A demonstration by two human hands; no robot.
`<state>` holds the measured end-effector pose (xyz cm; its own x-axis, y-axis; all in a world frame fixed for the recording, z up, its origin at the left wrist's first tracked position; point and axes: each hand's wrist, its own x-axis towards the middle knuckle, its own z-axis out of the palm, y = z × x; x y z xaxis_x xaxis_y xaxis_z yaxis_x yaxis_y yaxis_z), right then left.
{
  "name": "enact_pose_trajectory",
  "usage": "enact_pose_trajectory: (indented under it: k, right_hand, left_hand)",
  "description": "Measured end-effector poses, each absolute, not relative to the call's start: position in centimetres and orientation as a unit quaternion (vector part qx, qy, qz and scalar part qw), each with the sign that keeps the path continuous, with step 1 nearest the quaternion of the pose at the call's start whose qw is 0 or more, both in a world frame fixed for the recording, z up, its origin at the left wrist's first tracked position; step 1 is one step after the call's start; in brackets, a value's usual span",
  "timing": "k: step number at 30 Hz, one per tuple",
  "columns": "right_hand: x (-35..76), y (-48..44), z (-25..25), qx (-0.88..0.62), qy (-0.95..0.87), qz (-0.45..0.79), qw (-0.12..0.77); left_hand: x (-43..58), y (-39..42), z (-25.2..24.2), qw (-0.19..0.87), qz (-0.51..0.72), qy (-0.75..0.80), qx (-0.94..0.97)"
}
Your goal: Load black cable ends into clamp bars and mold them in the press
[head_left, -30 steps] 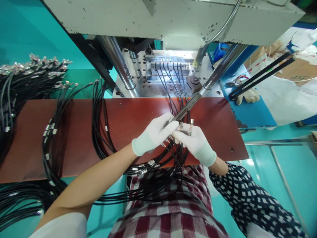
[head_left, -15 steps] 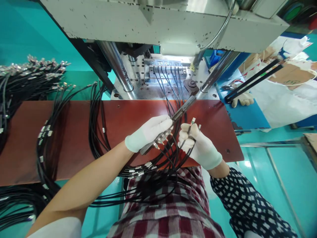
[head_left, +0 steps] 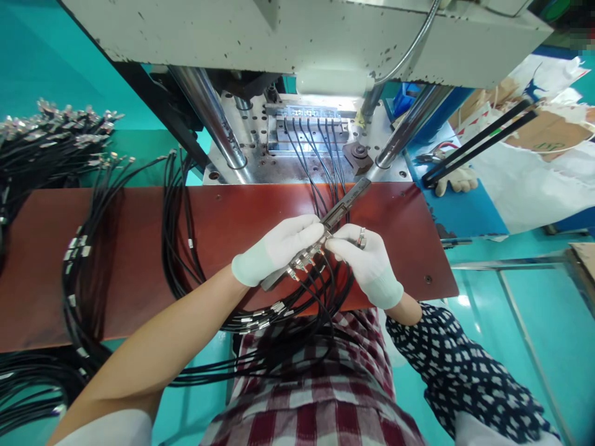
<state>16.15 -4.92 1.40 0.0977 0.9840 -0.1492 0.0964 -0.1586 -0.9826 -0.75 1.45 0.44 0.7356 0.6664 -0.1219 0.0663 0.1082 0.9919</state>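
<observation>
My left hand (head_left: 292, 240), in a white glove, is closed around a long steel fixture bar (head_left: 346, 203) that slants up to the right over the board. Several metal cable connectors (head_left: 303, 260) sit in a row along the bar's near side, with black cables (head_left: 320, 288) running down from them. My right hand (head_left: 362, 257), gloved too, is closed with thumb and forefinger pinched at the bar's edge, beside my left fingertips. It holds cable ends; one metal connector (head_left: 361, 238) sticks out above its fingers. The very tip of the pinch is partly hidden.
Ahead stands a press with steel posts (head_left: 393, 133); a die block (head_left: 307, 133) on its bed holds several cables. Cable bundles (head_left: 174, 229) lie on the red-brown board (head_left: 260, 204) at left. At right, pliers (head_left: 430, 158) and a glove (head_left: 458, 181) rest on a blue surface.
My right hand has moved left and turned toward the bar, bringing its pinch up to the bar's edge. My left hand keeps its hold on the bar. The whole view has shifted slightly.
</observation>
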Motion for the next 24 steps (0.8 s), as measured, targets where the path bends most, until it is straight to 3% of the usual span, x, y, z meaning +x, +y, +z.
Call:
enact_pose_trajectory:
  k: [8,14,24]
  right_hand:
    - [16.4,-4.9,0.7,-0.6,-0.5,0.456,0.427]
    - [18.8,-5.2,2.0,-0.618,-0.549,0.462,0.322]
    - [18.9,-6.3,0.4,-0.596,-0.353,0.537,0.482]
  left_hand:
    - [-0.5,1.3,0.1,0.498,0.222,0.341,0.766]
    - [-0.7,1.3,0.4,0.612,0.199,0.333,0.69]
    - [-0.8,1.8,0.4,0.666,0.218,0.3,0.647]
